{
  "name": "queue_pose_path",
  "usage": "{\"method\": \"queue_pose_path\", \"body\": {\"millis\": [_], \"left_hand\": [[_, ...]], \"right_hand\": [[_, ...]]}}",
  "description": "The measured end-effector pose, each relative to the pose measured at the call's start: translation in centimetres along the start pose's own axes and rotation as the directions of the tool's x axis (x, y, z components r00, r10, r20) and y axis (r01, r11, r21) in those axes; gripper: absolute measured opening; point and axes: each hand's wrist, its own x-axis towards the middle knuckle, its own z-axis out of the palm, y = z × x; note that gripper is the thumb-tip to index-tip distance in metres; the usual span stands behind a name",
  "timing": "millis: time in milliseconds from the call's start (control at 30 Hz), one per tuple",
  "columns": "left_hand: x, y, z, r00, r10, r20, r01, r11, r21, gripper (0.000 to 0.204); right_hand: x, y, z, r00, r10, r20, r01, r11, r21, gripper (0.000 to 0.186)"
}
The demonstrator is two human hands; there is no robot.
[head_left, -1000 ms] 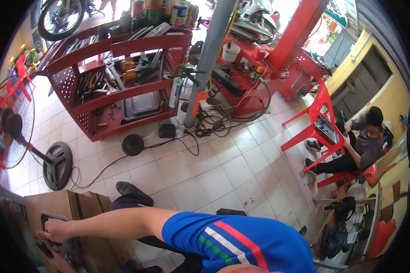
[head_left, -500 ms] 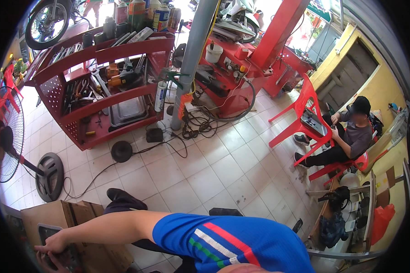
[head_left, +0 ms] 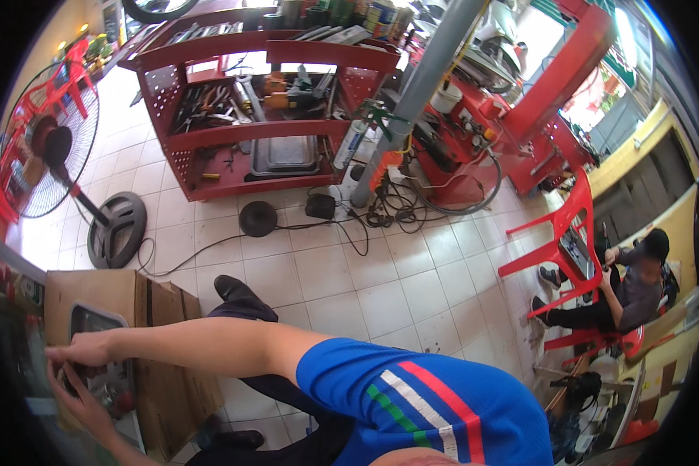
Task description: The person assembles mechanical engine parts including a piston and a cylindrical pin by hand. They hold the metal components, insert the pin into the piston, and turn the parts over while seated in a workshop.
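At the lower left, my right hand (head_left: 89,349) reaches across over a grey tray (head_left: 105,313) on a cardboard box (head_left: 89,287). Its fingers are bent and closed, with the fingertips meeting those of my left hand (head_left: 85,404). The left hand comes up from below with thumb and fingers raised toward the same spot. Whatever lies between the fingertips is too small and blurred to make out. Some small metal and reddish parts (head_left: 120,400) show in the tray beside the left hand, partly covered by the hands.
A standing fan (head_left: 58,147) is at the left. Ahead stands a red tool cart (head_left: 264,136) with tools, beside a grey post (head_left: 419,101). Cables (head_left: 396,213) trail over the floor. At the right, a person (head_left: 633,279) sits by a red chair (head_left: 555,248).
The view has turned to the left, so the cart, fan and chair appear farther right. My hands stay together over the tray; the left hand and its forearm show more now.
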Motion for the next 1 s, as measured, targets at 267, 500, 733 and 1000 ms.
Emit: {"method": "queue_pose_path", "body": {"millis": [267, 500, 733, 1000], "left_hand": [[0.1, -3.3, -2.6, 0.982, -0.188, 0.017, 0.187, 0.98, 0.066, 0.042], [-0.4, -1.7, -0.4, 0.995, -0.083, -0.051, 0.087, 0.993, 0.081, 0.041], [-0.7, 1.1, -0.9, 0.995, -0.098, -0.003, 0.098, 0.994, -0.039, 0.028], [-1.3, 1.5, 0.0, 0.984, -0.179, 0.0, 0.178, 0.975, -0.131, 0.03]], "right_hand": [[3.0, 3.9, 2.3, 0.982, 0.148, -0.118, -0.079, 0.887, 0.454, 0.082], [4.2, 4.4, 2.4, 0.949, 0.157, -0.273, -0.052, 0.934, 0.354, 0.081], [2.4, 1.6, 2.1, 0.91, 0.33, -0.25, -0.142, 0.816, 0.56, 0.071], [1.0, 0.3, 2.4, 0.888, 0.392, -0.242, -0.229, 0.832, 0.505, 0.056]]}}
